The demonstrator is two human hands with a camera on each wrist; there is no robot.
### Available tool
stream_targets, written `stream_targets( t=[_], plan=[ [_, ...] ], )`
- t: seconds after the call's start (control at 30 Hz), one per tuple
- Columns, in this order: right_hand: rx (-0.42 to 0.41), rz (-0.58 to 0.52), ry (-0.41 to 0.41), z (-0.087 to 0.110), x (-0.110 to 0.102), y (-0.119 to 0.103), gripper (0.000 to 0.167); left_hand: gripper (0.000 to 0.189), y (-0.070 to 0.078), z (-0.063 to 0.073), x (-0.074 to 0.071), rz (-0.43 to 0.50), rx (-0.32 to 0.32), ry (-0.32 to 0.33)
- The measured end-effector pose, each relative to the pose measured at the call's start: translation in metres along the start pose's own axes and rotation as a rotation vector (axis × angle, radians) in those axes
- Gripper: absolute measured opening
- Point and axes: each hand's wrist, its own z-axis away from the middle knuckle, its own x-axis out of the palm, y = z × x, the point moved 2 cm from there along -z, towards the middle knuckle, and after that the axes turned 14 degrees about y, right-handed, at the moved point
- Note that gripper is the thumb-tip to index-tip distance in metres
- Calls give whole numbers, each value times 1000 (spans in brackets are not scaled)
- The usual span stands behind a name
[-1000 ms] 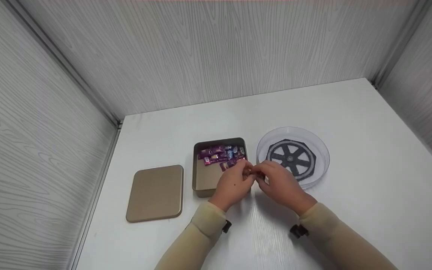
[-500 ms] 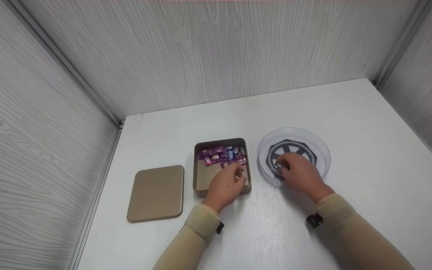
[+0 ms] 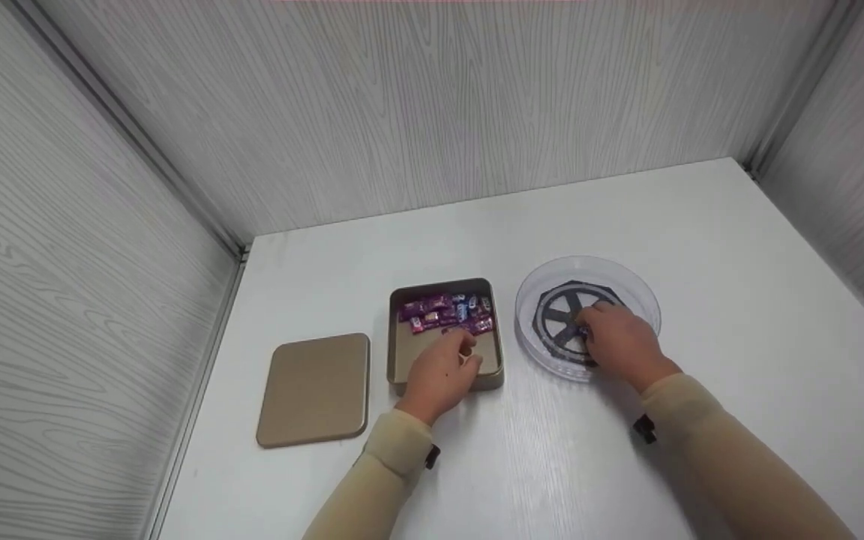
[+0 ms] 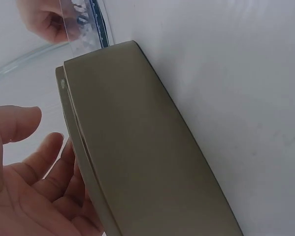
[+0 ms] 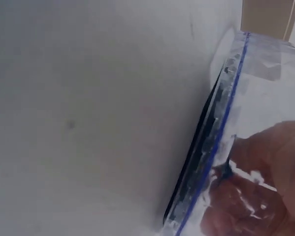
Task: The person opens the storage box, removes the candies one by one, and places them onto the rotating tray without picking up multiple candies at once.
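My right hand [image 3: 622,343] is down inside a clear round plastic dish [image 3: 526,330]. Its fingertips pinch a small dark purple wrapped candy [image 3: 584,330], mostly covered by the fingers. Through the dish wall in the right wrist view, the bent fingers [image 5: 236,206] show blurred. My left hand [image 3: 439,377] hovers at the front of an open gold tin [image 3: 411,356], thumb and fingers apart and loosely bent, holding nothing. In the left wrist view the hand [image 4: 34,182] is beside the tin's rim. Several purple and blue wrapped candies [image 3: 432,304] lie toward the back of the tin.
A gold square lid [image 3: 313,390] lies flat on the white table [image 3: 372,247], left of the tin. Under the clear dish shows a dark spoked wheel-shaped piece [image 3: 561,319]. Wood-grain panels [image 3: 432,105] enclose the table at the back and both sides.
The hands were together over the tin's right front corner. My right hand has moved right into the dish with the small candy; my left hand has drawn back slightly left and loosened.
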Motion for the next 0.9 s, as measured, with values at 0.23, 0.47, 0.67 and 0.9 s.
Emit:
stream_targets(
  t=[0.23, 0.47, 0.67, 0.9],
  plan=[
    [1, 21, -7, 1, 0, 1, 16, 25, -5, -1, 0, -28, -24, -20],
    [24, -61, 14, 4, -3, -6, 20, 30, -16, -5, -5, -103, -80, -18],
    [28, -94, 21, 6, -4, -14, 27, 33, -24, -14, -7, -171, -77, -4],
    [-4, -130, 50, 6, -5, -24, 27, 47, -26, -27, 1, -247, -21, -7]
  ],
)
